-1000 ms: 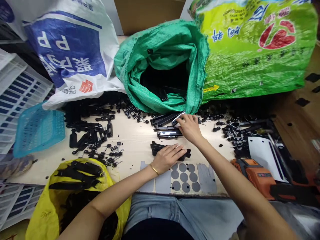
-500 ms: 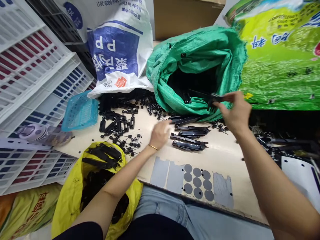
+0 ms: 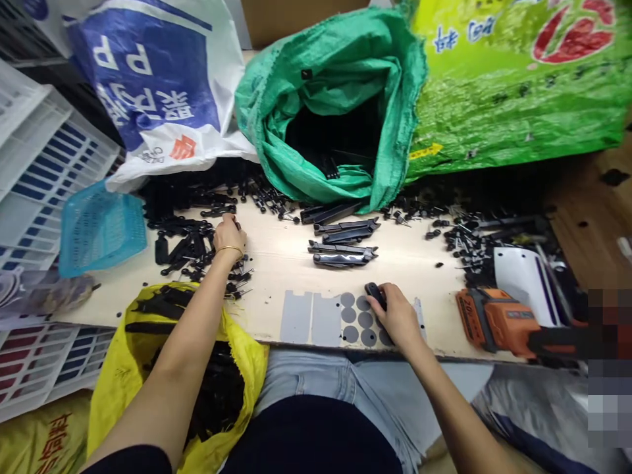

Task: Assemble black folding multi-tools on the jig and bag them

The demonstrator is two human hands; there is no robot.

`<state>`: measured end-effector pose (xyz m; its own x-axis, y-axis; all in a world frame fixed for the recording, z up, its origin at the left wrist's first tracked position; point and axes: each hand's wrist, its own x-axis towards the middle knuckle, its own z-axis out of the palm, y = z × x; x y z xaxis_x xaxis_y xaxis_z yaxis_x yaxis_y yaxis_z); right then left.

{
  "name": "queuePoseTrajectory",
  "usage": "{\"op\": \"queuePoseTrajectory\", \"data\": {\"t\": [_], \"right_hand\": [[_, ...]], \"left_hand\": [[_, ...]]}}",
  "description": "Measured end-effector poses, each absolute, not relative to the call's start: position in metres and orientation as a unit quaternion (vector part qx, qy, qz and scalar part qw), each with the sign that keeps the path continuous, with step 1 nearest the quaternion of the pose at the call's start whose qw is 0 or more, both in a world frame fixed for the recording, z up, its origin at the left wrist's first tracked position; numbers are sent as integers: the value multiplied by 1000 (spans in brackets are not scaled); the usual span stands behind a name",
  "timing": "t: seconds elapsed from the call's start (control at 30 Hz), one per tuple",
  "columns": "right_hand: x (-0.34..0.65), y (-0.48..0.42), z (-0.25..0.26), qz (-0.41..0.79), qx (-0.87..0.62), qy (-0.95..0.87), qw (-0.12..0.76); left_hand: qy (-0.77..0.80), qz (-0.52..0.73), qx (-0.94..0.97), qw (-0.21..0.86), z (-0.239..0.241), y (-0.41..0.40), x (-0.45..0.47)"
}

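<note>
My left hand [image 3: 230, 238] is at the right edge of a pile of small black link-shaped plastic parts [image 3: 185, 243], its fingers closed with a dark bit showing at the fingertips. Low on the worktop, my right hand [image 3: 399, 317] grips a black elongated plastic part [image 3: 376, 295] between thumb and fingers. This part is just over the grey round pads [image 3: 365, 320], some of which the hand covers. Between and beyond the hands lie several long black jointed assemblies [image 3: 343, 255], laid roughly side by side.
An open green woven sack [image 3: 326, 85] with black parts stands at the back. A yellow sack [image 3: 113, 388] of black pieces is at front left, below a blue basket [image 3: 101, 227]. An orange cordless tool [image 3: 498, 319] lies right, near loose screws [image 3: 461, 240].
My right hand has come from the green sack's mouth down to the grey pads, holding a black part. My left hand has moved left to the small parts. The view has turned right.
</note>
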<state>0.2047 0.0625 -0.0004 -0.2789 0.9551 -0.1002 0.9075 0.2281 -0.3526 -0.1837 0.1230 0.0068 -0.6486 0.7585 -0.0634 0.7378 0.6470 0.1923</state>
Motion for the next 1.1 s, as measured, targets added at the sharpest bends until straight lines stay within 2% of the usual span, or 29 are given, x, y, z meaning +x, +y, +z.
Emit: {"op": "queuePoseTrajectory", "data": {"t": [0.17,0.3,0.4,0.47,0.53,0.6,0.7,0.8,0.93,1.1], "right_hand": [[205,55,-16,177,-606,-765,124],[207,57,-14,175,-602,-767,137],[207,55,-12,174,-601,-770,125],[206,50,-11,165,-597,-776,118],[205,44,-11,151,-586,-788,115],[205,39,-13,143,-574,-799,109],[205,37,-13,163,-575,-797,94],[203,38,-7,211,-577,-783,97],[189,37,-2,230,-575,-780,94],[176,32,-13,210,-590,-774,94]], "left_hand": [[837,198,469,203,12,98,-114],[755,242,534,293,-8,70,-52],[722,216,575,318,-11,58,-42],[712,155,624,282,-4,53,-49],[674,87,707,196,5,50,-59],[591,36,798,117,12,52,-65],[459,8,884,86,13,61,-65],[434,66,890,128,3,63,-49],[487,241,810,221,-24,47,-4],[580,353,701,216,-47,32,32]]}}
